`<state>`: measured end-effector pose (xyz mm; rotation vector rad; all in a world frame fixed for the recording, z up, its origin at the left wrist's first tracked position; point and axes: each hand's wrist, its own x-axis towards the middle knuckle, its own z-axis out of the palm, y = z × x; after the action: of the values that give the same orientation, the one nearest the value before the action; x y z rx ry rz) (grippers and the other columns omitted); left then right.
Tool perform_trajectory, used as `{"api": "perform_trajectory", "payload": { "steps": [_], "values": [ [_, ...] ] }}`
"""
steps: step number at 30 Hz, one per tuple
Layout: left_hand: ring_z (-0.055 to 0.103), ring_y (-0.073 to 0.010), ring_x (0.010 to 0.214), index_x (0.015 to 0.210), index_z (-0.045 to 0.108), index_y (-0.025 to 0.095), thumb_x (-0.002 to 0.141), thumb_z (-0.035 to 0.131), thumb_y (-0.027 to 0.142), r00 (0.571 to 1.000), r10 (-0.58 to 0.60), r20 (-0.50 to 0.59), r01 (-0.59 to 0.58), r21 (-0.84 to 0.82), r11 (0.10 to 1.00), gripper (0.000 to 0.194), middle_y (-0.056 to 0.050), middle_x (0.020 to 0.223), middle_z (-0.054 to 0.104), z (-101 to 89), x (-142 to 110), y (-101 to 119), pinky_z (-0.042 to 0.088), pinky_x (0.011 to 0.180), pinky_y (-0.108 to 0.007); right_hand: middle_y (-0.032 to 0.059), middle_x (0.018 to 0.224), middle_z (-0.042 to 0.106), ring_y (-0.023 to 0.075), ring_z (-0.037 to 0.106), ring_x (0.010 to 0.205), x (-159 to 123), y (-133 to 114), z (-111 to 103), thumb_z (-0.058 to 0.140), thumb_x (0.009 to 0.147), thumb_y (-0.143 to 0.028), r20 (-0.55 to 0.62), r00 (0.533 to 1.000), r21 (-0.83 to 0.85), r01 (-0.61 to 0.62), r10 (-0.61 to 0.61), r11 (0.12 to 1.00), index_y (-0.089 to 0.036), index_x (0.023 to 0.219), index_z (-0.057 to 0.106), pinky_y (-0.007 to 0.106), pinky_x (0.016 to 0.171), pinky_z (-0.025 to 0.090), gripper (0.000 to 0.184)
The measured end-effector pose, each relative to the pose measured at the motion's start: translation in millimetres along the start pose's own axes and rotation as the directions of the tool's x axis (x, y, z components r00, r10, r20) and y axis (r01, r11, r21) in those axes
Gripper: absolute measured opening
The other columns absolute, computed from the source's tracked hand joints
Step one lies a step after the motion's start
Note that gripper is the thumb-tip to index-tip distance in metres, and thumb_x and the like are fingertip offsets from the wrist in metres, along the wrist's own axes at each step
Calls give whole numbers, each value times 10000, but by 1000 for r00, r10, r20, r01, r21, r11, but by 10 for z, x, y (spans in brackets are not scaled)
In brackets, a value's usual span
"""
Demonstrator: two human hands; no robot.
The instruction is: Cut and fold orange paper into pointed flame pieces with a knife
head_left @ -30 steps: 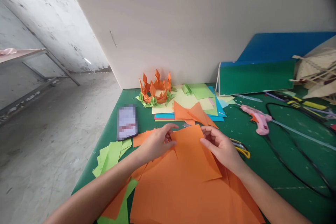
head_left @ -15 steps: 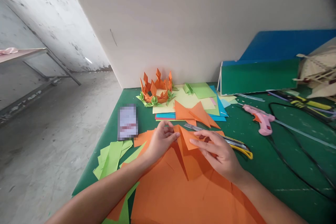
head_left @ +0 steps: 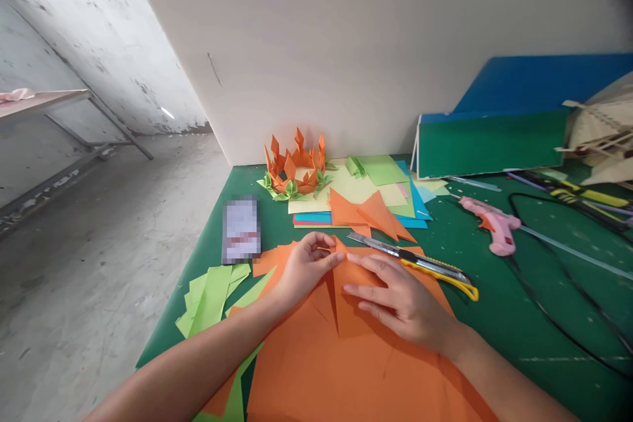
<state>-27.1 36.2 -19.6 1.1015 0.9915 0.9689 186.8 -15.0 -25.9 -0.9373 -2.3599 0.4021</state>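
Note:
My left hand (head_left: 312,265) pinches the top of a folded orange paper (head_left: 352,277) between thumb and fingers. My right hand (head_left: 403,297) rests over the right side of the same piece, fingers stretched and slightly apart, the index fingertip close to the left thumb. Its palm and fingers hide part of the fold. Beneath both hands lie large orange sheets (head_left: 356,376). Just past the right hand, a yellow utility knife (head_left: 420,260) lies with its blade out. Folded orange paper pieces (head_left: 370,211) sit beyond the fingers.
An orange paper crown with green leaves (head_left: 297,175) stands near the white board (head_left: 346,46). A phone (head_left: 241,231) and green paper strips (head_left: 210,300) lie left. At right are a pink glue gun (head_left: 497,224), its black cord (head_left: 544,323) and a green panel (head_left: 489,145).
My right hand has moved down and left, laying the raised orange flap flatter. The utility knife shows more fully now. My left hand keeps its pinch with little shift.

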Motion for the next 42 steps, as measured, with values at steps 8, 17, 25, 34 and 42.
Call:
{"api": "perform_trajectory", "payload": {
  "steps": [8,17,25,34,42],
  "values": [
    [528,-62,698,862,469,195,672,849,311,999,-2,52,8,-109,994,440,62,750,518,79,-41,19,431,696,-202,104,1298,623,252,635,1087,62,-17,-81,497,941,-536,-27,876,679,-337,481,652,-274,1300,579,387,888,544,451],
    [558,-90,776,945,475,202,695,841,272,989,32,144,-15,-117,993,448,35,821,569,130,-110,-11,446,736,-233,-56,506,400,92,373,491,122,-17,20,702,763,-555,291,729,679,-613,619,404,-185,534,503,237,466,288,479],
    [558,-98,687,1016,479,196,729,814,345,985,-40,169,44,-19,999,465,29,753,603,122,-134,-28,421,668,-243,47,729,710,244,649,688,124,-9,33,763,671,-602,266,638,816,-548,723,183,-200,790,735,359,644,515,420],
    [590,-120,784,964,496,193,726,815,310,989,2,147,2,-31,1000,415,6,814,605,140,-132,-69,465,740,-266,48,788,724,231,654,715,115,-7,64,782,694,-535,234,645,834,-518,728,191,-205,784,728,349,675,527,346],
    [599,-122,788,937,514,191,715,822,328,992,5,124,-1,-34,999,404,2,828,610,146,-153,-61,479,740,-267,39,852,736,243,666,783,123,-16,46,775,718,-512,231,659,823,-524,716,217,-221,899,740,357,734,536,344]
  ]
}}
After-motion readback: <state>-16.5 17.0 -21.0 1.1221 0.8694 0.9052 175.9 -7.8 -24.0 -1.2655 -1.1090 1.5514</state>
